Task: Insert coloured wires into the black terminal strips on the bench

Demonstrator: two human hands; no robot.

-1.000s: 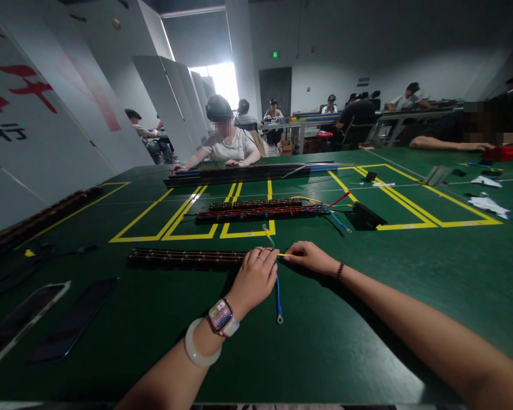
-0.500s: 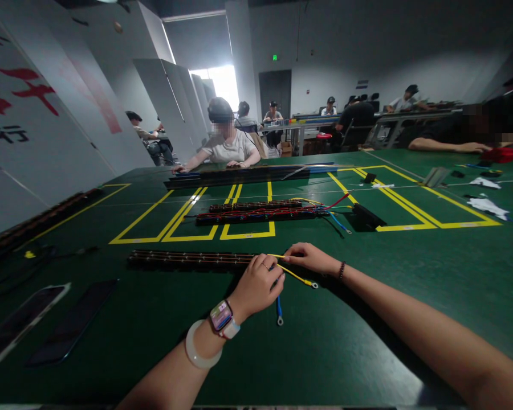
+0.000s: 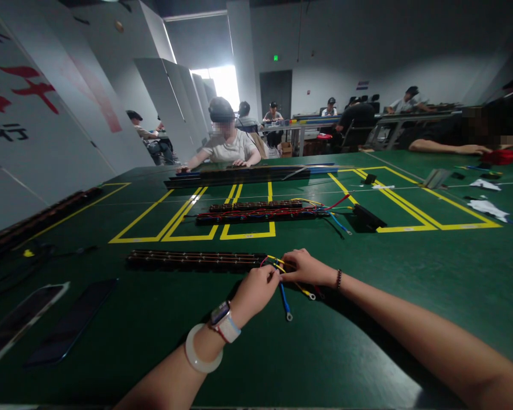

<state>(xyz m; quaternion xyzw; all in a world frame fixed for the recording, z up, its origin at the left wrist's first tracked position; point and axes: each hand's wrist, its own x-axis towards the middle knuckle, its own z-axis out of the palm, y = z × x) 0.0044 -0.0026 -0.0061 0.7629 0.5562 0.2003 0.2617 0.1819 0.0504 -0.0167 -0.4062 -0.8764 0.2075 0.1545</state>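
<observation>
Left hand (image 3: 260, 289) and right hand (image 3: 306, 269): grips pinching wires (image 3: 284, 298), frame centre; exact strands hidden
Black strip (image 3: 196, 259): wires at its right end apparently being sorted
Next move: likely needs one strand singled out

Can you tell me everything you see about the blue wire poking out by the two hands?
The blue wire is thin and looks plastic-coated. It has a blue sleeve near its loose end and a silvery ring terminal, metal by its look. It slants from the fingertips toward the wearer and slightly right, above or on the green table. Its upper part is hidden around the left hand and right hand, so I can't tell whether either pinches it.
</observation>
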